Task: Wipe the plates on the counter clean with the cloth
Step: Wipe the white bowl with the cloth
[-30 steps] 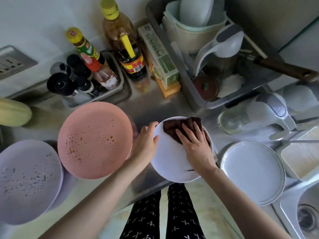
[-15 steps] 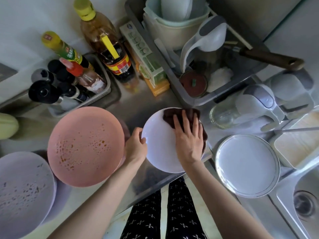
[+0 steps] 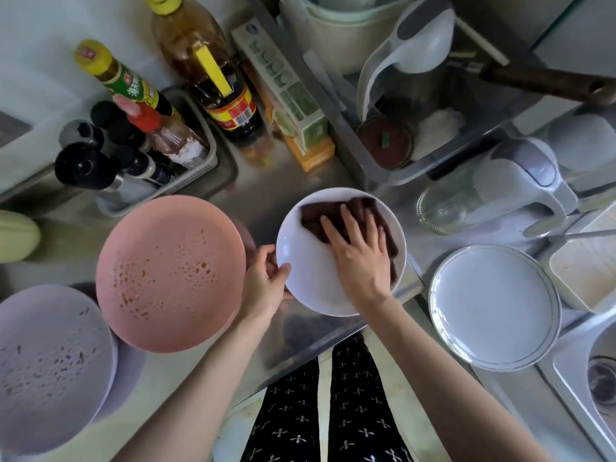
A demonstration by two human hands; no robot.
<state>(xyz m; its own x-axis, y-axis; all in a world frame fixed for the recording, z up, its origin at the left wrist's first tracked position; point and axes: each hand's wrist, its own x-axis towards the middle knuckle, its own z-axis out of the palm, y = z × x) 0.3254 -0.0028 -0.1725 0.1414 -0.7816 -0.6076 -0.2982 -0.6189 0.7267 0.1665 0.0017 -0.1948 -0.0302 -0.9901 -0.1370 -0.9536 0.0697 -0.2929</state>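
Note:
A small white plate (image 3: 305, 258) sits on the steel counter (image 3: 266, 191) in the middle. My left hand (image 3: 268, 281) grips its left rim. My right hand (image 3: 361, 255) lies flat on a dark brown cloth (image 3: 316, 216), pressing it onto the plate's upper right part. To the left lies a pink plate (image 3: 173, 271) with brown sauce spots, and at the far left a lilac plate (image 3: 50, 365) with dark specks. A white plate with a thin dark rim line (image 3: 493, 306) rests at the right and looks spotless.
Sauce bottles (image 3: 213, 71) and shakers in a basket (image 3: 196, 175) stand behind the plates. A dish rack (image 3: 400, 175) with bowls and ladles is at the back right, a glass jar (image 3: 446, 208) beside it. The sink (image 3: 600, 378) is at the far right.
My right hand has slid the cloth from the plate's top right edge toward its left and middle. My left hand has stayed on the left rim. The camera view has shifted slightly.

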